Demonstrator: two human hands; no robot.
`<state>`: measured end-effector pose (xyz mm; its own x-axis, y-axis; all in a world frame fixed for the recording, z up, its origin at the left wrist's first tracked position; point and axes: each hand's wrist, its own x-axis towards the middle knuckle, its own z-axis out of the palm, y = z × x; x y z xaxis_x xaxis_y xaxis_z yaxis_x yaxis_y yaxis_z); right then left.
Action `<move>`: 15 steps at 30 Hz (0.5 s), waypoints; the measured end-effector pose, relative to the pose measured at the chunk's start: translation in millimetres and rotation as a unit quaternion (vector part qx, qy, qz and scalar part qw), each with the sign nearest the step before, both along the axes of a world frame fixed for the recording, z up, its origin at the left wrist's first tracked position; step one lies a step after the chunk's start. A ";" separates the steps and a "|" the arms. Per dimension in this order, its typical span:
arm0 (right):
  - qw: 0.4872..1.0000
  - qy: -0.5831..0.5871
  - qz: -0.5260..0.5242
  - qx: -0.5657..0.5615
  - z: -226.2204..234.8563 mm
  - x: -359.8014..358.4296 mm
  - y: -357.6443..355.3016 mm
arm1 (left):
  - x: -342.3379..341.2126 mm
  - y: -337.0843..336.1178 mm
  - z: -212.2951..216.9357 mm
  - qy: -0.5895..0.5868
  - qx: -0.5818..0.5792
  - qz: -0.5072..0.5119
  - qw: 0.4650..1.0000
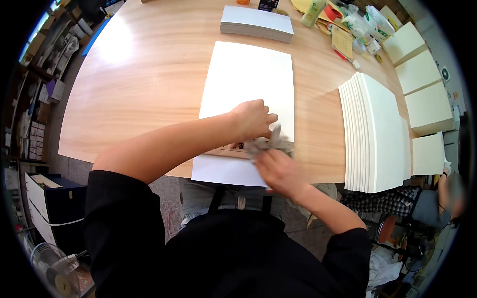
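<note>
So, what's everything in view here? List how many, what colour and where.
Table: one, light wood, centre
Large sheet: one, white, mid-table
Near sheet: one, white, near table edge
Printed strip: one, brown, by the hands
Cloth: one, grey, at the right hand
Flat stack: one, white, far side
Fanned stack: one, white, table's right side
Blocks: four, off-white, along the right
Bottle: one, pale green, far right
Small clutter: too jumbled to count, mixed, far right
Shelving: count unclear, dark, far left
Fan: one, pale, lower left
Other person: one, grey top, right edge
Left hand: one, bare, over large sheet
Right hand: one, bare, blurred, holding cloth
Sleeves: two, black, lower left and right
</note>
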<state>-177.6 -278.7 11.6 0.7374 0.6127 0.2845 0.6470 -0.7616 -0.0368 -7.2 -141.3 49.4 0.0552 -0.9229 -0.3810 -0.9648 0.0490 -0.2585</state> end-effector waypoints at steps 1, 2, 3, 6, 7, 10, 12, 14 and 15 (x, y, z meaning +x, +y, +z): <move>1.000 -0.020 -0.001 0.019 -10.4 7.0 24.9 | 1.7 1.7 -7.3 -0.004 -0.007 0.001 1.000; 0.999 -0.040 -0.005 0.036 -24.2 14.6 52.7 | 2.6 2.8 -12.9 0.014 -0.034 0.002 0.999; 0.993 -0.056 0.012 0.104 -39.2 23.8 82.2 | 4.1 6.7 -16.8 0.029 -0.060 0.007 0.998; 0.994 0.084 0.034 0.059 -20.3 54.7 145.1 | 4.3 8.4 -5.5 0.054 -0.029 0.018 0.998; 0.996 0.056 0.027 0.063 -22.8 53.3 143.1 | 2.5 8.2 0.0 0.059 -0.006 0.022 0.998; 0.992 0.075 -0.043 0.089 -28.4 38.4 120.1 | 7.4 9.0 -7.4 0.054 -0.041 -0.001 0.998; 0.996 -0.042 -0.012 0.077 -20.0 16.7 64.4 | 10.9 11.6 -21.1 0.039 -0.075 -0.009 0.996; 0.997 0.068 -0.018 -0.034 -2.7 1.9 21.5 | 12.0 7.8 -20.4 0.038 -0.078 -0.017 0.996; 0.999 0.041 -0.022 -0.021 -6.4 2.1 24.3 | 10.9 5.0 -15.8 0.042 -0.066 -0.017 0.997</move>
